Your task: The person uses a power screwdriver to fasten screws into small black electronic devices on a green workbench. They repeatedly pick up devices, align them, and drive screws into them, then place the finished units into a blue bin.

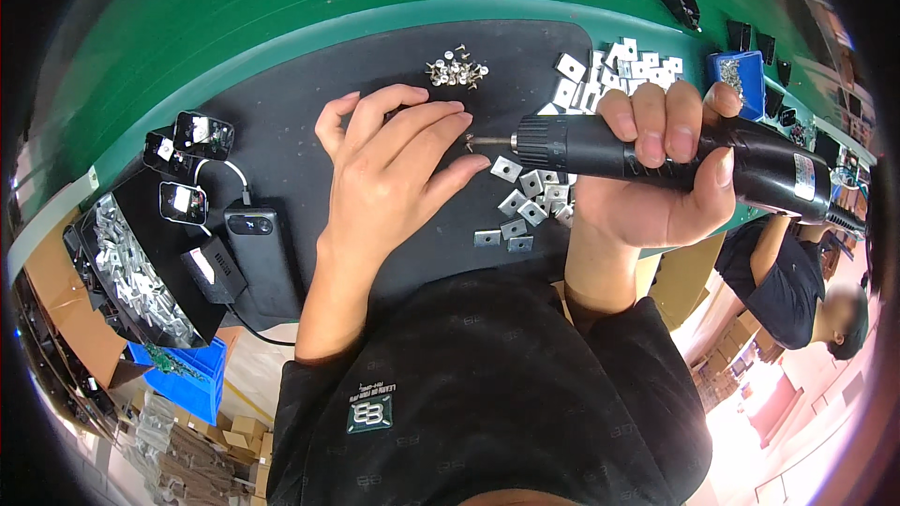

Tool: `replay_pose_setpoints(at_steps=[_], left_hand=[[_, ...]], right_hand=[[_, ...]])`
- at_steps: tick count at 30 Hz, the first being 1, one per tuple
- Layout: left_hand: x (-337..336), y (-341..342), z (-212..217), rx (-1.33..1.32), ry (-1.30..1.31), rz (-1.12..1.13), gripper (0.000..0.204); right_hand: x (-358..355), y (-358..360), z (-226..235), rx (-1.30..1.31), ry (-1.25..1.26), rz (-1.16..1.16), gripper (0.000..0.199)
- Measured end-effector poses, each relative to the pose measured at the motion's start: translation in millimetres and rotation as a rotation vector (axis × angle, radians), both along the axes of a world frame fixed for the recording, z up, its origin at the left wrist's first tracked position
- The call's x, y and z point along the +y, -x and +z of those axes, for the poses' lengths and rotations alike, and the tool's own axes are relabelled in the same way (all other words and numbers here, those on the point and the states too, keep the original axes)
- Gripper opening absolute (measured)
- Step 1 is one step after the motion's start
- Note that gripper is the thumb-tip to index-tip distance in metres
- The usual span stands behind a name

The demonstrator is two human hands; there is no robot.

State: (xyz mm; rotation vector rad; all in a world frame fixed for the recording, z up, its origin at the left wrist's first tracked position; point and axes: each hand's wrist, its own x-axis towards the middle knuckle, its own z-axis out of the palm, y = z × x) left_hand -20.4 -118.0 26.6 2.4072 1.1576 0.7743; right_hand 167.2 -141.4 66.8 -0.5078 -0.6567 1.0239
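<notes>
Head cam | black power driver (586, 148) at left hand's 3 o'clock, right hand (656, 211) wrapped round it | left hand (389, 169) loosely curled near bit (492, 141) | lettered green shirt patch (370, 415), 7 o'clock | white driver label (804, 176)

The bare left hand (389, 164) points forward and rightward, back upward, fingers slightly bent, thumb apart; the bare right hand (647, 214) is curled in a grip, thumb opposing fingers.

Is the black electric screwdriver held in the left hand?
No, the right hand holds the black electric screwdriver, while the left hand is near its bit.
</notes>
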Motion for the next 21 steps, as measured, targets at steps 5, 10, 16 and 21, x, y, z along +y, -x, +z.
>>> replay_pose_setpoints(at_steps=[5,10,16,21], left_hand=[[-1.8,0.5,-1.8,-0.054,0.016,-0.035,0.027],[-6.8,0.2,-2.0,-0.087,0.02,-0.014,0.018],[-10.0,7.7,-4.6,-0.188,0.007,-0.021,0.019],[-19.0,17.0,2.8,-0.434,0.104,-0.099,0.019]], right_hand=[[-2.5,-0.1,1.4,0.027,-0.016,0.046,0.035],[-3.7,-0.6,2.3,0.053,-0.019,0.064,0.035],[-6.2,1.4,5.5,0.143,-0.039,0.067,0.036],[-10.7,2.9,32.6,0.308,-0.095,0.19,0.035]])
